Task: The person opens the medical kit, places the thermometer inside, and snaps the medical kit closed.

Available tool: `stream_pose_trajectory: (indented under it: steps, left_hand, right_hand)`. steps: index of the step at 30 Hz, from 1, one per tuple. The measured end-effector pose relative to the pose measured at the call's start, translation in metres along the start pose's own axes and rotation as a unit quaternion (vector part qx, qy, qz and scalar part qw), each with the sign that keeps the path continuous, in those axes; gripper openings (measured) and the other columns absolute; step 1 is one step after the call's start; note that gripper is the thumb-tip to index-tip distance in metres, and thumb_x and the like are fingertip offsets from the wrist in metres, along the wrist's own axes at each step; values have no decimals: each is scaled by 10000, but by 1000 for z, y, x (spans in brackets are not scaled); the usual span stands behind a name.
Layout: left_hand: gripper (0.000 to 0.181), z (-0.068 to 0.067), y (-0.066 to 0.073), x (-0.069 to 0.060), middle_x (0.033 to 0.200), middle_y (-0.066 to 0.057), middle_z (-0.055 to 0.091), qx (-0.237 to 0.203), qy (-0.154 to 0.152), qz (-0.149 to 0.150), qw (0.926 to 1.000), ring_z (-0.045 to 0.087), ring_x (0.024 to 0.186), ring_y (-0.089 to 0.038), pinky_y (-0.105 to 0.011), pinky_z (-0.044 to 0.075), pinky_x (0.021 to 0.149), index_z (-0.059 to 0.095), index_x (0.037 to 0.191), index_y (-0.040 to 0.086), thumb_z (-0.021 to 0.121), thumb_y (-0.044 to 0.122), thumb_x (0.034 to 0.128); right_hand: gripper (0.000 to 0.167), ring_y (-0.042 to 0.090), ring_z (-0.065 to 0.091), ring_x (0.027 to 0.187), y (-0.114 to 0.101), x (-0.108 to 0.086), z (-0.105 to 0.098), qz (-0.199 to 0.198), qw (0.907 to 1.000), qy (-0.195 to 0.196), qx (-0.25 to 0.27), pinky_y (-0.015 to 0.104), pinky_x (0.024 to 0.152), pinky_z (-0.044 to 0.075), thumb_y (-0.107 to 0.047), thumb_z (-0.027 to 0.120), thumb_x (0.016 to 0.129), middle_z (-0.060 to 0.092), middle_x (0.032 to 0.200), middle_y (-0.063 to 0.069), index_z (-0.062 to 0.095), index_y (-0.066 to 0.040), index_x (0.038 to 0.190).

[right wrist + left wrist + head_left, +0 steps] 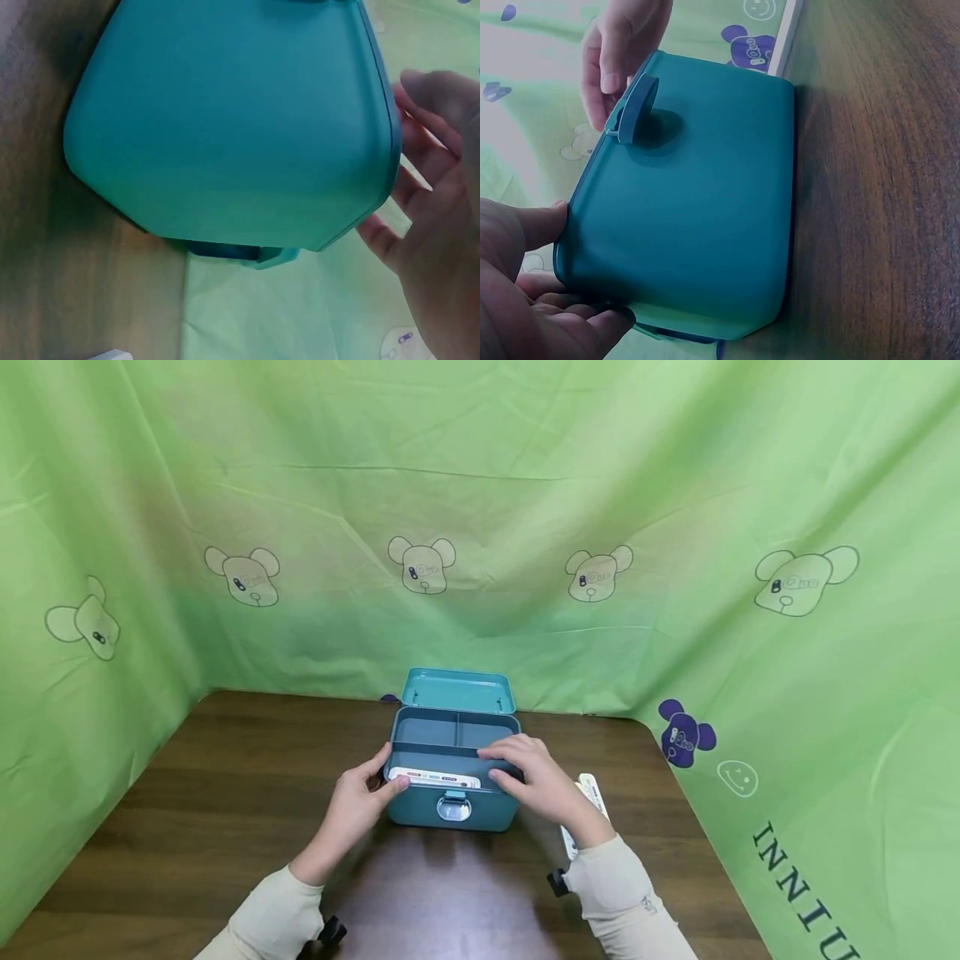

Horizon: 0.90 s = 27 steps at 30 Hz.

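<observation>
A teal storage box (pixel 420 810) stands on the table with its lid (pixel 461 691) raised at the back and a clear latch (pixel 453 809) at the front. Inside, along the front wall, lies a long white printed strip (pixel 435 777). My left hand (pixel 355 802) grips the box's left front corner, thumb on the rim and fingers along the side; the left wrist view shows this hand (pixel 547 292) too. Over the right part of the box is my right hand (pixel 536 781), fingers loosely bent at the rim. Nothing shows in its grasp in the right wrist view, where the hand (pixel 439 172) is beside the rim.
To the right of the box, partly behind my right forearm, white printed strips (pixel 592 792) lie on the brown wooden table (pixel 262 760). A divided tray (pixel 423 727) spans the back of the box. Green printed cloth (pixel 480 610) hangs around the table.
</observation>
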<state>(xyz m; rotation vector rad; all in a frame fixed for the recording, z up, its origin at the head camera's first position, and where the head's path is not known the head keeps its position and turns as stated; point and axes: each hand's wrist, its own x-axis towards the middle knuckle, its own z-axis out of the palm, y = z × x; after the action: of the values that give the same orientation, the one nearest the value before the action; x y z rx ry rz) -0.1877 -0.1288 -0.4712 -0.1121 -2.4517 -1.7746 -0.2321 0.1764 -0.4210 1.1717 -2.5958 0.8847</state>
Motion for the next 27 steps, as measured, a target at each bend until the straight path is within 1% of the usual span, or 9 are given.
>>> stream_pose_trajectory:
  steps: [2,5,7,10,14,19,22,25,27]
  left_hand:
    - [699,0,0,0,1548,-164,469,21,7,23,10000,509,1388,-314,-473,472,1078,458,1527,55,774,250,935]
    - [691,2,0,0,1545,-156,475,11,13,32,10000,512,1386,-307,-470,474,1076,468,1520,53,777,246,933]
    - [692,3,-1,0,1547,-148,472,-15,-55,41,10000,509,1387,-296,-461,473,1078,466,1520,52,777,250,934]
    - [687,3,-1,-1,1548,-144,471,-8,-82,40,10000,506,1388,-295,-457,470,1081,465,1518,52,775,242,936]
    - [677,-1,0,-3,1555,-149,467,99,11,44,9999,511,1387,-313,-463,470,1071,460,1524,49,762,226,945]
    - [680,-2,2,-3,1565,-149,454,123,-78,41,9999,506,1393,-313,-454,469,1072,443,1533,47,751,230,955]
    - [679,-1,3,-3,1561,-157,454,148,-134,49,9998,505,1391,-315,-455,469,1073,443,1532,42,750,230,956]
    - [674,-1,3,-5,1562,-165,451,216,-144,30,9997,506,1390,-327,-466,470,1069,440,1535,43,743,224,961]
    - [671,-1,4,-6,1566,-167,447,245,-151,13,9996,504,1393,-334,-473,469,1069,436,1538,43,738,213,964]
  right_hand:
    - [313,217,567,1240,-3,-6,1,-39,9994,333,-55,519,1073,384,-162,679,991,689,1293,-2,700,-139,1303]
    - [334,245,574,1217,-6,-19,0,-92,9963,827,-216,514,1059,397,-114,700,964,689,1278,26,696,-120,1298]
    - [356,251,579,1193,-8,-31,-2,-33,9928,1156,-305,496,1039,402,-81,727,933,691,1260,36,700,-109,1287]
    - [394,245,580,1164,-9,-51,-7,172,9860,1605,-413,466,1006,402,-37,762,887,697,1232,40,707,-100,1273]
    - [418,213,570,1174,-9,-74,-12,559,9772,2012,-397,384,1020,386,-19,778,874,700,1242,34,709,-100,1278]
    - [447,234,585,1127,-5,-97,-14,662,9618,2600,-537,251,1035,352,38,796,815,723,1202,82,722,-62,1244]
    - [471,257,584,1097,-1,-111,-14,717,9537,2844,-673,173,1032,330,74,800,771,731,1172,120,725,-31,1225]
    - [484,255,572,1106,5,-126,-15,993,9482,2929,-719,108,1032,310,86,800,768,720,1182,138,716,-14,1234]
    - [492,258,563,1118,9,-135,-16,1230,9457,2916,-741,111,1030,308,82,805,773,708,1196,150,707,-6,1248]
